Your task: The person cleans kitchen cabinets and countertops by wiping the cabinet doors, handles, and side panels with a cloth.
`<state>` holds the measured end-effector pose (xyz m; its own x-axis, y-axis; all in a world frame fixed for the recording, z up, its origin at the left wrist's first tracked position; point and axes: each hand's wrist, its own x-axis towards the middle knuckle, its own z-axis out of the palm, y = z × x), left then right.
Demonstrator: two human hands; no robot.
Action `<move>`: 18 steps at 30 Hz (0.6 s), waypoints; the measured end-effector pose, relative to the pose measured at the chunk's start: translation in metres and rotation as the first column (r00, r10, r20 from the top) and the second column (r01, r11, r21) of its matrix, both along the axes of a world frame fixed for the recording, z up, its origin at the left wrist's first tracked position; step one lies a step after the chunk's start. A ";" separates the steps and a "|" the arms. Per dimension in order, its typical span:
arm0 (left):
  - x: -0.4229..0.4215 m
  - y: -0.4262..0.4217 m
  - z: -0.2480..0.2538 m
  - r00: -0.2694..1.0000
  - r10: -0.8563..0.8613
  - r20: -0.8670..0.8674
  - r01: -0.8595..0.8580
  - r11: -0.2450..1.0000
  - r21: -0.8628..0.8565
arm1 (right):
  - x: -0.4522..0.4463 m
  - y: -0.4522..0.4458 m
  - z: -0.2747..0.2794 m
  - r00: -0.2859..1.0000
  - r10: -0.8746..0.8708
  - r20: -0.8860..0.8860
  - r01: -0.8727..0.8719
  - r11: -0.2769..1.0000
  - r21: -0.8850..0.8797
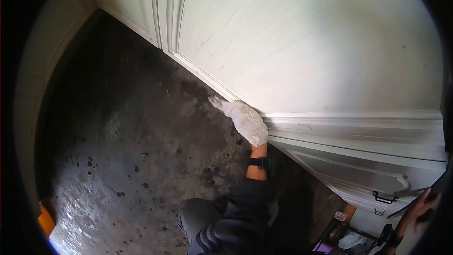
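My left hand reaches down from a dark sleeve with a black band at the wrist. A damp-looking white cloth covers its fingers and is bunched in it. The cloth presses against the lower edge of a white panel, just above the dark floor. One end of the cloth trails towards the upper left. At the far right edge, my right hand shows partly, with its fingers stretched out near a white drawer front. Whether it touches that surface is unclear.
Black handles stick out from the drawer fronts at lower right. Below them a dark frame holds a white plastic bag. An orange object stands at the lower left. Wet spots and a small green scrap mark the floor.
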<state>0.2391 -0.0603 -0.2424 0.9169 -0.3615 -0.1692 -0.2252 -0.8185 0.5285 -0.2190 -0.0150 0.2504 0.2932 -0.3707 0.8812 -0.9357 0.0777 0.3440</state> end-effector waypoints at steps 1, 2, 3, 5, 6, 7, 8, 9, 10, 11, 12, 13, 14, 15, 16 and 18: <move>-0.009 0.003 -0.009 1.000 -0.023 -0.021 0.023 1.000 -0.010 | 0.004 0.000 0.000 0.999 -0.012 -0.051 0.011 1.000 -0.012; -0.011 0.003 -0.022 0.982 0.031 -0.187 -0.079 0.964 -0.253 | 0.009 0.000 0.000 0.997 -0.041 -0.058 0.040 0.999 -0.020; 0.007 0.001 -0.014 0.981 0.099 -0.166 -0.130 0.973 -0.189 | 0.016 0.003 -0.001 0.995 -0.079 -0.064 0.078 0.997 -0.018; 0.058 -0.016 -0.004 0.886 0.218 -0.410 -0.346 0.898 -0.272 | 0.034 0.007 -0.011 0.998 -0.058 0.018 0.058 0.998 0.025; 0.070 -0.019 0.000 0.906 0.211 -0.366 -0.316 0.914 -0.256 | 0.030 0.005 -0.012 0.999 0.010 0.043 -0.010 1.000 0.015; 0.074 -0.020 -0.002 0.939 0.200 -0.280 -0.265 0.939 -0.220 | 0.025 0.003 -0.013 0.995 0.079 0.067 -0.079 0.997 0.003; 0.067 -0.020 0.000 0.983 0.140 -0.122 -0.151 0.984 -0.094 | 0.043 -0.001 -0.020 0.989 0.130 0.069 -0.130 0.991 -0.002; 0.050 -0.018 0.002 0.998 0.052 0.047 -0.056 0.993 0.104 | 0.045 -0.002 -0.021 0.974 0.203 0.104 -0.206 0.978 0.018; 0.029 -0.017 0.005 0.978 -0.083 0.190 0.009 0.932 0.362 | 0.047 -0.003 -0.023 0.952 0.273 0.139 -0.280 0.959 0.035; 0.009 -0.015 0.003 0.934 -0.211 0.290 0.015 0.831 0.556 | 0.034 -0.006 -0.021 0.908 0.363 0.211 -0.383 0.922 0.063; -0.006 -0.015 -0.006 0.909 -0.295 0.294 0.046 0.774 0.632 | 0.036 -0.007 -0.022 0.928 0.336 0.159 -0.351 0.933 0.075; -0.018 -0.018 -0.024 0.920 -0.325 0.221 0.125 0.775 0.620 | 0.054 -0.006 -0.029 0.887 0.441 0.134 -0.453 0.888 0.077; -0.020 -0.020 -0.071 0.968 -0.232 -0.097 0.249 0.941 0.228 | 0.086 -0.001 -0.041 0.837 0.535 0.114 -0.545 0.832 0.103; -0.021 -0.013 -0.118 0.868 -0.252 -0.429 0.184 0.964 -0.193 | 0.116 0.009 -0.051 0.780 0.617 0.103 -0.626 0.767 0.143; -0.028 -0.016 -0.104 0.922 -0.354 -0.159 0.373 0.922 0.107 | 0.124 0.014 -0.057 0.707 0.702 0.082 -0.705 0.691 0.159; -0.019 -0.015 -0.080 0.846 -0.523 -0.105 0.515 0.749 0.417 | 0.162 0.042 -0.123 0.507 0.843 0.179 -0.855 0.466 0.226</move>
<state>0.2197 -0.0748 -0.3226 0.6129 -0.6814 -0.4000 -0.6855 -0.7103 0.1597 -0.0571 0.0274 0.1272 0.5605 -0.1616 0.8123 -0.5036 -0.8451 0.1794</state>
